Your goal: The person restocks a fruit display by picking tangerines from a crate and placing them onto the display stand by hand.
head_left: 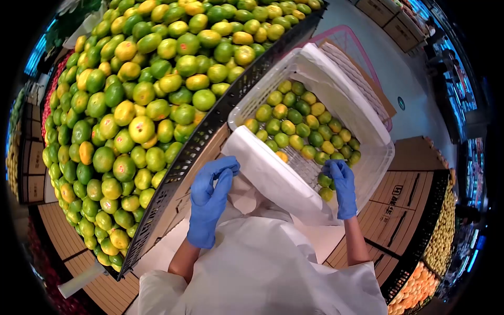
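No words you can read right now: dark print (397, 190) on the panel (375, 191) at your right is too blurred, stickers (142, 127) on the fruit (155, 159) and the round floor sign (401, 103) too small.

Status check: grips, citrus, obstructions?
Left grip: no fruit visible. Right grip: over white crate, hold unclear. Green-yellow citrus: loose inside crate. White liner over crate's near side; nothing visibly blocking.

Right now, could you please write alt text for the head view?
A person's blue-gloved right hand is over green and yellow citrus in a white basket; the left hand, also gloved, is near the basket's white liner. A large heap of similar fruit stands alongside.
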The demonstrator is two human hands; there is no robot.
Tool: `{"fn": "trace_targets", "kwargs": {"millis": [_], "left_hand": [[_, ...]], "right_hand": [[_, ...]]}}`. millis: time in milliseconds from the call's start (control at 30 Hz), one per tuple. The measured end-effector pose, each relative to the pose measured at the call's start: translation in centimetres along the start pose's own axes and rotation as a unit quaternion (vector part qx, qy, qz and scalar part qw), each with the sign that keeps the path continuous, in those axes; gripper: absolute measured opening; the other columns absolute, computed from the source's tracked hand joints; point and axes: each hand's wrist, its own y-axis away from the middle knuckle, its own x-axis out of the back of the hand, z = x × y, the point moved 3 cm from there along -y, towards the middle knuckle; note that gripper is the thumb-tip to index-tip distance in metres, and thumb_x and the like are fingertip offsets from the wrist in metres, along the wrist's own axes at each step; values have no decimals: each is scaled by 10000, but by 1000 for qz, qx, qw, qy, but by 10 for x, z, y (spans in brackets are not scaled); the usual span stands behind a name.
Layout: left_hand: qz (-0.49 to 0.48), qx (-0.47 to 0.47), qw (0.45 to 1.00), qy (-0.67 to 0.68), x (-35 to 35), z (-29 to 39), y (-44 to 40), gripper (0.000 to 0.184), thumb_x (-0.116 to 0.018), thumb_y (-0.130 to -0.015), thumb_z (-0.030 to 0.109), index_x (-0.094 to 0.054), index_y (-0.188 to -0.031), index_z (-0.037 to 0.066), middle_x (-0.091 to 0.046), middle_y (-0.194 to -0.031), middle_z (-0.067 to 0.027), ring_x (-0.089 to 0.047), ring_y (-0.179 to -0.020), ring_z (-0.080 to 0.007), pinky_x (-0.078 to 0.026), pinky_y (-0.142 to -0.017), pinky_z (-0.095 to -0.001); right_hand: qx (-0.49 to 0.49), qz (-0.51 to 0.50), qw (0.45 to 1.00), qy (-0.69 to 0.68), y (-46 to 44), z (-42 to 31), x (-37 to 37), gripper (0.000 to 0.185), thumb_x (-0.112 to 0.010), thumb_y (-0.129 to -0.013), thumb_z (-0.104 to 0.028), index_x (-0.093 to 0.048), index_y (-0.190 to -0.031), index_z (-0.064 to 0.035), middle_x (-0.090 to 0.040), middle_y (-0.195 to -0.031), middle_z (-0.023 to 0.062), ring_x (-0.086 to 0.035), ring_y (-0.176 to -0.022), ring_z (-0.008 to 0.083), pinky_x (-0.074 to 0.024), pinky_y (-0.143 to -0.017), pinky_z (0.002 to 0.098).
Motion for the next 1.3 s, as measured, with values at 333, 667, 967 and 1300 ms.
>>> {"fn": "trace_targets", "kwargs": {"millis": [333,667,967,1300], "left_hand": [[34,151,987,51,-103,-22,-2,232,-491,-933,53,-573,-1128,-42,-626,-1017,-112,-617,-935,-174,-503,-869,-295],[33,175,980,87,-139,-35,3,252,-476,-951,95,-562,-1148,-35,-632,-1019,-108,-598,-898,-158,-474,-846,-288],[-39,248,958,141,-155,-44,6,314,-471,-956,118,-505,-1234,-24,-583,-1110,-118,-572,-988,-178,-459,-903,-297],[-100,425,761,480,-181,-34,14,431,-495,-940,322,-485,-1251,23,-546,-1197,-140,-569,-1075,-292,-528,-863,-404]], "right_hand": [[397,-104,731,545,-87,84,4,549,-712,-696,-216,-498,-1172,-45,-537,-1022,148,-534,-966,290,-454,-767,370],[311,-1,622,718,-113,138,-50,202,-513,-802,-113,-544,-990,-46,-517,-872,98,-505,-810,204,-437,-670,333],[217,-117,877,412,-82,93,-25,309,-635,-774,-161,-497,-1017,-30,-499,-1005,170,-550,-901,328,-477,-744,408],[170,-219,959,49,-12,-58,16,440,-636,-841,-207,-510,-1228,-37,-553,-1049,157,-551,-1022,293,-471,-846,375]]}}
